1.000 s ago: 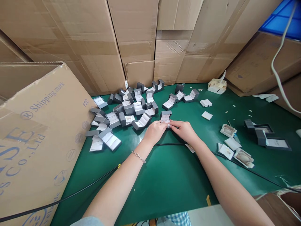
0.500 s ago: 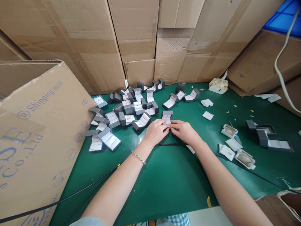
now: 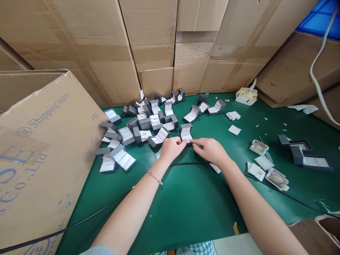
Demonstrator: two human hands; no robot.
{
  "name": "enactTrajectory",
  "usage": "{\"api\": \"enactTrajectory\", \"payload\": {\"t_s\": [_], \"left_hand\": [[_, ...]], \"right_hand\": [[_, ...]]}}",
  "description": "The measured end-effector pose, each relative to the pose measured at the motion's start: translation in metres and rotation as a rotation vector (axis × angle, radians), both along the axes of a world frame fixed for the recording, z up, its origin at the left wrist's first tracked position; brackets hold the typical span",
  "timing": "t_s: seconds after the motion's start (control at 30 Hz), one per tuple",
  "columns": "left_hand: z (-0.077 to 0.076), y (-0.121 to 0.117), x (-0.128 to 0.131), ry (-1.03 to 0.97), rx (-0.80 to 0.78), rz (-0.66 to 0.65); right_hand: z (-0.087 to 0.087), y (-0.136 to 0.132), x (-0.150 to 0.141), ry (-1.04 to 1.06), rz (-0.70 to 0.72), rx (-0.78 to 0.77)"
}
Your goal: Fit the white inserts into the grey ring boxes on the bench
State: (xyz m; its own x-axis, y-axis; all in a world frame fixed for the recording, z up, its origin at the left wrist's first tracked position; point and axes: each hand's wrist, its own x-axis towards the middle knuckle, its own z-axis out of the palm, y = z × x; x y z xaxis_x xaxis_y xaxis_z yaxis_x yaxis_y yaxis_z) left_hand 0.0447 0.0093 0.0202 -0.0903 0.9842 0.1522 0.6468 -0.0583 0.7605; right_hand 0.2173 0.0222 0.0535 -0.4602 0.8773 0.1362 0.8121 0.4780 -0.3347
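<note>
A small dark grey jewelry box (image 3: 186,131) with a white lining stands with its lid up on the green table. At its front left corner is my left hand (image 3: 171,148), fingers curled in and thumb against the box. My right hand (image 3: 209,150) meets the front right corner with the index fingertip, its other fingers folded under. The box's front edge is partly covered by my fingertips. To the left, a similar lidded box (image 3: 159,137) lies beside my left knuckles, at the edge of a pile of several such boxes (image 3: 126,134).
A large carton (image 3: 47,141) stands at the left, and stacked cartons (image 3: 156,42) wall off the back. A black cable (image 3: 186,163) crosses the table (image 3: 186,205) beneath my arms. Paper scraps (image 3: 256,171), crumpled trays (image 3: 277,179) and two larger boxes (image 3: 316,162) lie at the right.
My fingers have drawn back from the inside of the jewelry box to its front edge. More of its white lining shows, and the left fingers are more curled.
</note>
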Motion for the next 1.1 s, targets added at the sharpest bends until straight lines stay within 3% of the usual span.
{"api": "enactTrajectory", "payload": {"t_s": [0.47, 0.67, 0.93, 1.1], "left_hand": [[0.003, 0.0, 0.003, 0.186, -0.019, -0.106], [0.003, -0.001, 0.007, 0.235, -0.074, -0.077], [0.004, 0.002, 0.003, 0.24, -0.106, -0.102], [0.002, 0.001, 0.004, 0.255, -0.134, -0.094]], "right_hand": [[0.001, 0.0, -0.002, 0.002, 0.009, -0.086], [0.002, 0.0, -0.006, -0.019, -0.051, -0.133], [-0.008, -0.005, -0.014, -0.039, -0.065, 0.028], [-0.006, -0.003, -0.016, -0.123, -0.077, -0.067]]}}
